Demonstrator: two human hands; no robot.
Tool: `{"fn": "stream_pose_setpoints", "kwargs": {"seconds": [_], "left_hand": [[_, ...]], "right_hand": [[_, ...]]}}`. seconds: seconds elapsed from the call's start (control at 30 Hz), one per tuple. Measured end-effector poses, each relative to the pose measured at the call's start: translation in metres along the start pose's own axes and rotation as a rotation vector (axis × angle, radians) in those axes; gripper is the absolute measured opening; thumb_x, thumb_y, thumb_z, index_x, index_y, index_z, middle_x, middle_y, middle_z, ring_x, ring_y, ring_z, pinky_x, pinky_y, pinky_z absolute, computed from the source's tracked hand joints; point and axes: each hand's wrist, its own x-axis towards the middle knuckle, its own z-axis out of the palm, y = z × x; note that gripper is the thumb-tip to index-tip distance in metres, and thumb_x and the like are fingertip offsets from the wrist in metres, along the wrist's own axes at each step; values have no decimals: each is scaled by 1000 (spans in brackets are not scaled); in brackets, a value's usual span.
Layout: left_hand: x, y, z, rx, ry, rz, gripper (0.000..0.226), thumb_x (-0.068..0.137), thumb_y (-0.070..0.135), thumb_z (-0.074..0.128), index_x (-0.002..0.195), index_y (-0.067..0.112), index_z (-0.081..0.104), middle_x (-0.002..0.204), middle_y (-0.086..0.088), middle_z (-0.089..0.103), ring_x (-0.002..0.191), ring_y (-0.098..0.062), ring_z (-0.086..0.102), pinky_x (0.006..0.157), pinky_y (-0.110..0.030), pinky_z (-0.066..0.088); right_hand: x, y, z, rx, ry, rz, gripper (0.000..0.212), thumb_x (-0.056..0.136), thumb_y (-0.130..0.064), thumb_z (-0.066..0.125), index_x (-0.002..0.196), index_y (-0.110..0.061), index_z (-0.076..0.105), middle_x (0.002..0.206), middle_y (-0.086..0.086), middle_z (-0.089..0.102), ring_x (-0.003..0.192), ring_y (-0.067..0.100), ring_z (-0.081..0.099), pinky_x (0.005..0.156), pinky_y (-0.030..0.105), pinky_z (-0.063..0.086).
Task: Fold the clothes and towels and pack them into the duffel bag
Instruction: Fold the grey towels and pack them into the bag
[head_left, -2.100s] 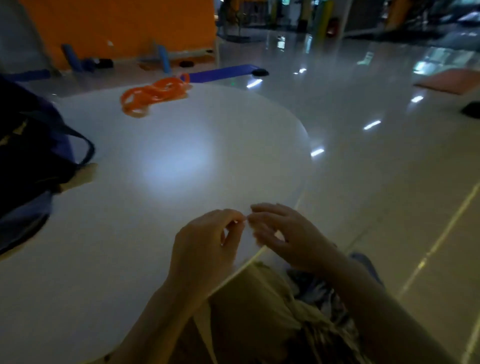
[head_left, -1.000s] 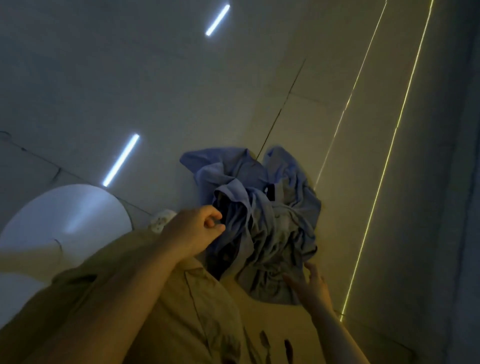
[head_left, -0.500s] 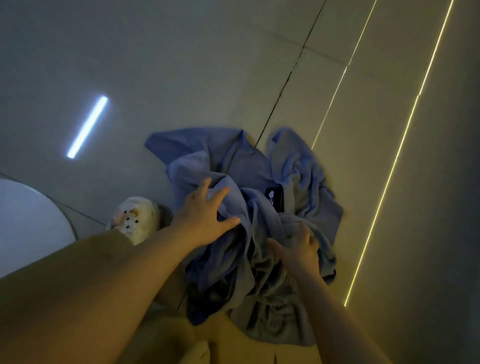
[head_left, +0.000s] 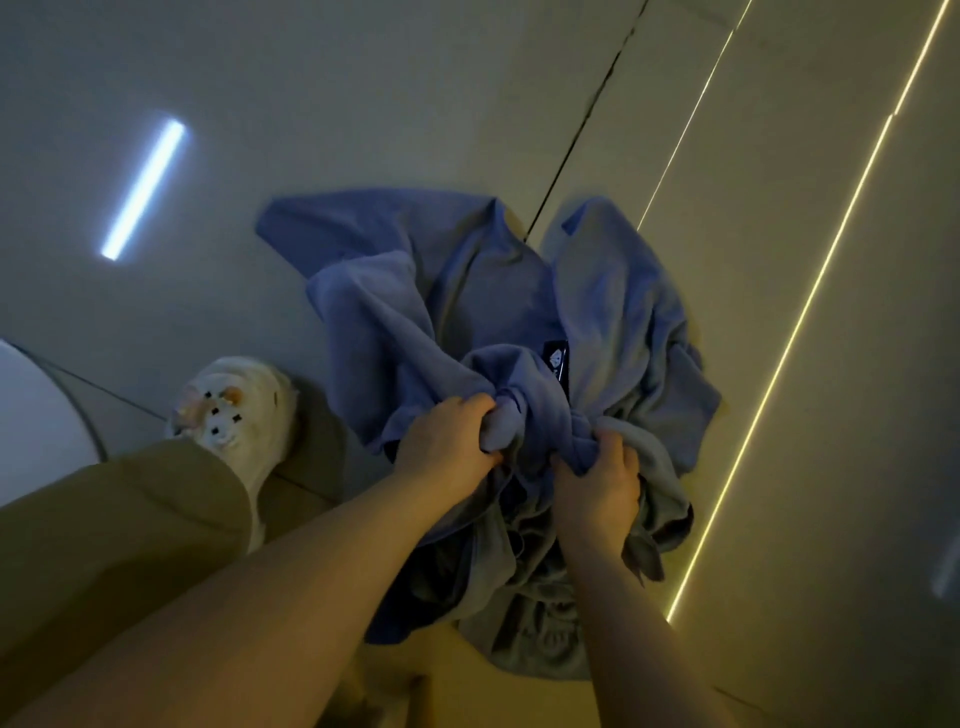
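A crumpled heap of blue clothes (head_left: 467, 291) lies on the floor, with greyer cloth (head_left: 540, 639) under its near side. A small black label (head_left: 557, 360) shows in the middle of the heap. My left hand (head_left: 447, 441) grips a bunched fold of blue fabric at the heap's centre. My right hand (head_left: 597, 483) grips the cloth just to the right of it. The duffel bag is out of view.
The white round table's edge (head_left: 36, 415) shows at the far left. My white shoe (head_left: 236, 410) and tan trouser leg (head_left: 119, 530) stand left of the heap. The glossy tiled floor (head_left: 415, 93) reflects a ceiling light and has bright strip lines (head_left: 779, 364) at the right.
My view swung from the table down to the floor. Both hands reached into the heap, first spread over it, and now their fingers have curled round the blue cloth.
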Motion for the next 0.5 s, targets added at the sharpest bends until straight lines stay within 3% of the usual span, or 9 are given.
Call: {"fn": "stream_pose_setpoints", "kwargs": {"seconds": [0.1,0.2,0.33,0.5], "left_hand": [[-12,4,-20,61,-32,19,37,89,40,56,123,26,54,116,-3,63,104,-25,60,86,-40,49],[-33,7,-39,60,-20,27,31,89,40,57,118,28,58,112,1,64,102,-23,61,83,-32,47],[-74,9,-61,-99,-27,34,36,82,31,71,117,25,64,109,3,67,101,-17,62,83,-25,45],[-132,35,-106,-101,-77,117,48,81,29,74,127,25,60,115,1,66,103,-13,61,82,-16,40]], "right_hand": [[-14,-1,-13,45,-40,41,27,85,-3,57,111,-8,53,111,17,56,94,36,54,66,33,35],[-34,2,-32,130,-38,39,23,83,-3,56,103,-14,52,100,13,59,86,32,54,64,36,41],[-74,1,-69,199,-32,27,28,82,-5,61,105,-18,55,96,8,60,82,27,55,63,34,44],[-128,-14,-131,275,-108,-79,39,77,0,65,96,-33,53,91,0,60,83,23,57,69,39,50]]}}
